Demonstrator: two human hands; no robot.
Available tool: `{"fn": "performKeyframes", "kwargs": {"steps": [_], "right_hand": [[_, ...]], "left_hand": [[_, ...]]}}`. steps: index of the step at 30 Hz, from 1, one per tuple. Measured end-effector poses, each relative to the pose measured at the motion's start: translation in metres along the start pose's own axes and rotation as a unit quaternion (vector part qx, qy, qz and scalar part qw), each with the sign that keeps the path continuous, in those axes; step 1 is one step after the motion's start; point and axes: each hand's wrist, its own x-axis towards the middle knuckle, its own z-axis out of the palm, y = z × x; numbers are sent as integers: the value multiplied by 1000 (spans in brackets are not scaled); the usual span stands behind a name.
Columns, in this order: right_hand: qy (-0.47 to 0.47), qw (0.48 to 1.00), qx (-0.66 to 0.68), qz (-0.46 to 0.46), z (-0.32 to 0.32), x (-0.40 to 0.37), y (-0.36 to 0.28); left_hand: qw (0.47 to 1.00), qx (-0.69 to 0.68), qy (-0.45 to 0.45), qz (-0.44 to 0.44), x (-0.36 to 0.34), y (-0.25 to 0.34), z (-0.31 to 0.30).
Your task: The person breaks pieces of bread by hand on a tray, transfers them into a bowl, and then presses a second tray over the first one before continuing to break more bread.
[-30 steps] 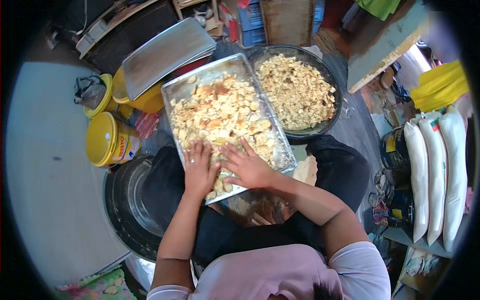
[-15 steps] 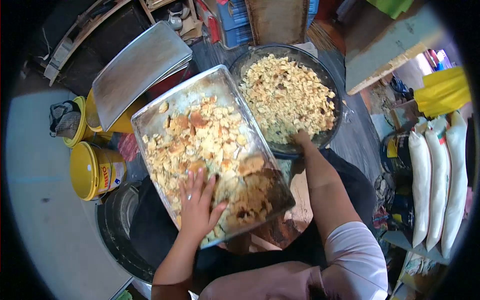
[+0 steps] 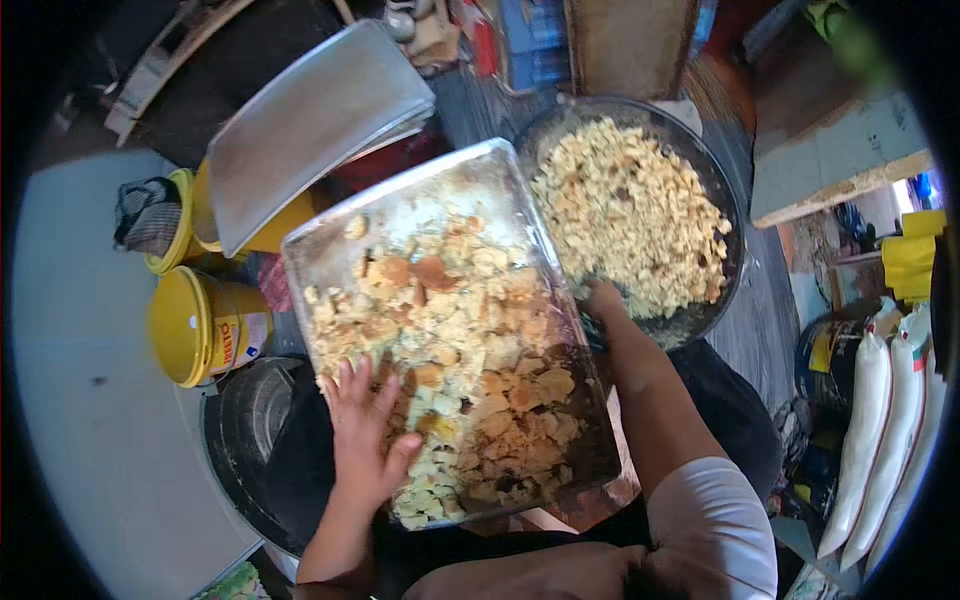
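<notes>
A metal baking tray, tilted in view, lies across my lap with broken golden-brown pieces of baked crumb on it. My left hand rests on the pieces near the tray's left edge, palm down, fingers spread. To the right stands a wide black basin full of smaller, paler crumbs. My right hand reaches to the basin's near left side, between its rim and the tray. Its fingers are in shadow and mostly hidden, so their grip does not show.
Stacked metal trays lean over yellow buckets on the left. A black tub sits beside my left leg. Long white filled bags stand on the right. A wooden board juts in at upper right.
My left hand has slid leftward across the tray to its left edge, and pieces at the tray's lower right are more spread. The whole view has shifted; my right hand stays at the basin.
</notes>
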Motion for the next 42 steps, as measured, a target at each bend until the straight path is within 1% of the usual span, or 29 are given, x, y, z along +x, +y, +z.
{"fn": "performKeyframes", "kwargs": {"steps": [1, 2, 4, 5, 6, 7, 9, 10, 11, 13, 14, 15, 18, 19, 20, 21, 22, 23, 25, 26, 27, 29, 31, 33, 34, 35, 37, 39, 42], "right_hand": [[23, 996, 86, 12, 1, 2, 20], [40, 984, 170, 23, 2, 7, 36], [101, 943, 298, 107, -27, -5, 40], [141, 910, 388, 47, -36, -2, 53], [33, 890, 447, 85, -78, -19, 41], [71, 813, 577, 36, -68, 16, 67], [58, 826, 558, 46, -137, -26, 22], [57, 829, 556, 7, -165, -36, 4], [55, 832, 552, -31, -191, -43, -14], [-9, 774, 613, -157, -232, -69, -69], [-31, 787, 589, -184, -252, -93, -105], [-54, 797, 564, -212, -268, -117, -144], [-108, 857, 411, -293, -272, -154, -242], [-122, 875, 344, -317, -267, -164, -270], [-97, 889, 260, -363, -261, -177, -298], [-72, 894, 174, -406, -253, -187, -323], [-44, 886, 120, -445, -239, -189, -344], [-16, 873, 65, -482, -225, -189, -362], [-6, 845, 16, -534, -200, -191, -386], [29, 862, -2, -506, -188, -195, -392], [28, 862, -2, -506, -185, -191, -396], [30, 873, -78, -481, -179, -183, -402], [77, 870, -53, -484, -187, -178, -395], [55, 896, 14, -441, -207, -177, -381], [54, 896, 12, -440, -212, -167, -370], [48, 894, -1, -445, -217, -155, -360], [43, 894, -15, -447, -228, -150, -342], [-19, 927, -36, -374, -239, -158, -330], [-22, 941, -36, -336, -242, -157, -330]], "left_hand": [[1000, 9, 26, -4, 3, -7, -11], [997, -32, 64, -18, 8, -16, -26], [993, -50, 105, -24, 24, -42, -52], [990, -63, 123, -29, 35, -62, -57], [986, -96, 132, -29, 45, -87, -56], [980, -144, 133, -43, 56, -110, -48], [963, -234, 125, -56, 78, -142, -25], [961, -239, 130, -49, 81, -140, -20], [974, -194, 112, -44, 84, -133, -15], [991, -105, 74, -38, 88, -119, 0], [998, -36, 48, -15, 88, -118, 8], [998, -40, 53, -15, 87, -114, 8], [976, -195, 93, 1, 87, -107, 7], [976, -195, 96, 1, 90, -109, 8], [955, -269, 123, -8, 94, -113, 9], [928, -340, 150, -17, 98, -117, 10], [928, -339, 152, -17, 102, -119, 10], [905, -394, 162, -21, 105, -122, 11], [847, -499, 179, -29, 110, -126, 11], [814, -549, 187, -34, 112, -128, 12], [814, -548, 187, -36, 112, -127, 9], [828, -531, 176, -42, 110, -125, 5], [833, -518, 194, -32, 114, -134, 11], [880, -440, 175, -45, 114, -128, 7], [918, -352, 181, -25, 117, -134, 9], [917, -354, 181, -25, 117, -138, 12], [968, -205, 145, 10, 119, -136, 10], [971, -185, 150, 12, 121, -131, 11], [979, -129, 156, 22, 124, -127, 13]]}}
